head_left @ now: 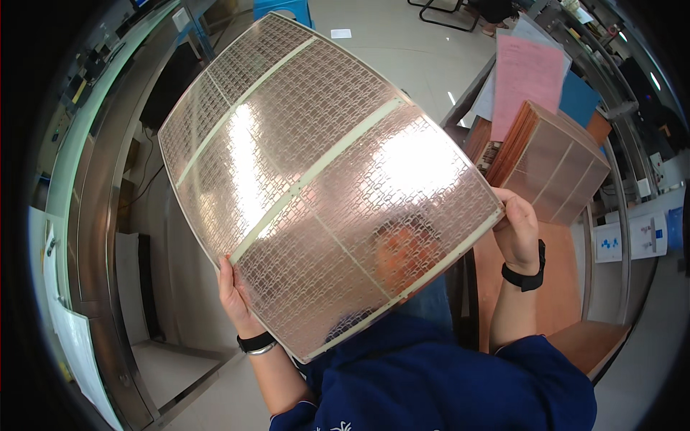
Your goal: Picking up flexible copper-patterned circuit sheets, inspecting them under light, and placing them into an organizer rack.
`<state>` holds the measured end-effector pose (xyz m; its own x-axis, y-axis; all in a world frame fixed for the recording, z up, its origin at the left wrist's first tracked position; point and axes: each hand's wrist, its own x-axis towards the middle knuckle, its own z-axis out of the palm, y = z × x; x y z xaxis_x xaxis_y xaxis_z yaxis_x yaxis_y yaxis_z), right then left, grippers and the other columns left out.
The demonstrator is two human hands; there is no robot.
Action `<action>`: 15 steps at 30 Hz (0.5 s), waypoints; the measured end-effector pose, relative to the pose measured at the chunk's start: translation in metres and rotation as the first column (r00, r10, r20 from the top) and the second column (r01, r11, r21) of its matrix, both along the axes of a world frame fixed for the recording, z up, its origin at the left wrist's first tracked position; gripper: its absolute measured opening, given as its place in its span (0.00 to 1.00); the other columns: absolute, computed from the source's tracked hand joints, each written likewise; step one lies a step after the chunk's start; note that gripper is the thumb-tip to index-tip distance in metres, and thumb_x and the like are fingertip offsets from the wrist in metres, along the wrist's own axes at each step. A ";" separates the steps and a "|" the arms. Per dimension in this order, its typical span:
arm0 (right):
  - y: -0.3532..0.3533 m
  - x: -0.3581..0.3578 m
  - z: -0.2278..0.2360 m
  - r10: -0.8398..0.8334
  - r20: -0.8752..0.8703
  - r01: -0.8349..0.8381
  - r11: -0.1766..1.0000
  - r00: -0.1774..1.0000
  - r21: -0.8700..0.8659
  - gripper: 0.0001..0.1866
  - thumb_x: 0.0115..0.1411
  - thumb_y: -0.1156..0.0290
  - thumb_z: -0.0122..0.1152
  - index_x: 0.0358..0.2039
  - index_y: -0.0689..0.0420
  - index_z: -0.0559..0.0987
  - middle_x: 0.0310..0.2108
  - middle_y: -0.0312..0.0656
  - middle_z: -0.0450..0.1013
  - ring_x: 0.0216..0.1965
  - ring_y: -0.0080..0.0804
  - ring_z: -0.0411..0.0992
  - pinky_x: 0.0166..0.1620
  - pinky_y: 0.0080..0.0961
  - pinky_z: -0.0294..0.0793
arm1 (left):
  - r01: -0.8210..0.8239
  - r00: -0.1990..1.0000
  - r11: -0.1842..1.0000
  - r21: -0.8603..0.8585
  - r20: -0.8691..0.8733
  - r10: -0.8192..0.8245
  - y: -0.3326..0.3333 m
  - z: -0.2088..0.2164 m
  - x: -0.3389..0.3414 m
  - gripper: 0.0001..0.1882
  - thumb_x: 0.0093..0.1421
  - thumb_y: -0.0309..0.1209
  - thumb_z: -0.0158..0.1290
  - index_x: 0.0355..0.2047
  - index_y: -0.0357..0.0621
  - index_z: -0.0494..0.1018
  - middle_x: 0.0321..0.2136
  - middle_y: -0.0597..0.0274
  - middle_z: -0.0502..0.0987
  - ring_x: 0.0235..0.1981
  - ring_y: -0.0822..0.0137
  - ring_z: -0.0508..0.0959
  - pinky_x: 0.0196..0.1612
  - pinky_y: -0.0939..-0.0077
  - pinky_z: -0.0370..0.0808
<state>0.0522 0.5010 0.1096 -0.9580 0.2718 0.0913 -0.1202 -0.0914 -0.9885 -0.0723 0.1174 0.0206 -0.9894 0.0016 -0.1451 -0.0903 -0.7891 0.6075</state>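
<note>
A large, shiny copper-coloured circuit board panel [327,237] is held up tilted in front of me. Pale strips divide its face into sections covered with a repeating etched pattern. My left hand [236,296] grips the left edge, its thumb on the front face and its other fingers mostly hidden behind. At the right corner, my right hand [519,226] is closed on the edge. Bright glare and my reflection show on the panel's surface.
To my right, a stack of similar copper panels [557,154] stands on edge on a brown board surface [560,269]. A pink sheet [528,79] leans behind it. A metal-framed bench [90,237] runs along my left. A blue stool [286,10] stands beyond the panel.
</note>
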 end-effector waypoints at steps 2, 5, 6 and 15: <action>0.001 0.000 -0.004 -0.016 -0.002 0.016 1.000 1.000 -0.008 0.27 0.63 0.54 0.42 0.45 0.70 0.69 0.35 0.44 0.73 0.35 0.27 0.72 0.38 0.23 0.71 | -0.008 1.000 1.000 -0.010 0.022 0.008 -0.002 -0.002 -0.001 0.14 0.64 0.32 0.40 0.40 0.34 0.71 0.37 0.55 0.76 0.37 0.69 0.76 0.42 0.77 0.73; 0.012 0.001 -0.007 0.059 -0.031 -0.061 0.995 0.998 -0.075 0.26 0.63 0.54 0.41 0.42 0.69 0.71 0.33 0.43 0.74 0.33 0.26 0.72 0.38 0.21 0.70 | -0.009 1.000 0.999 -0.041 -0.018 0.009 -0.005 0.005 0.002 0.14 0.64 0.32 0.40 0.40 0.35 0.71 0.36 0.55 0.76 0.37 0.67 0.76 0.41 0.75 0.74; 0.017 -0.001 -0.008 0.140 -0.052 -0.146 0.981 0.989 -0.129 0.26 0.64 0.54 0.40 0.41 0.68 0.72 0.33 0.43 0.74 0.33 0.26 0.72 0.38 0.20 0.70 | 0.059 0.998 0.998 0.009 -0.005 -0.059 -0.002 0.010 0.003 0.12 0.64 0.31 0.41 0.39 0.36 0.70 0.37 0.55 0.75 0.38 0.66 0.76 0.42 0.73 0.73; 0.022 -0.065 -0.012 0.174 -0.090 -0.194 0.810 0.981 -0.553 0.25 0.65 0.63 0.38 0.57 0.67 0.56 0.49 0.49 0.67 0.45 0.28 0.70 0.48 0.23 0.72 | 0.320 0.932 0.934 -0.157 -0.123 -0.340 0.014 0.028 0.006 0.18 0.63 0.36 0.43 0.48 0.37 0.63 0.43 0.56 0.71 0.43 0.65 0.71 0.48 0.72 0.67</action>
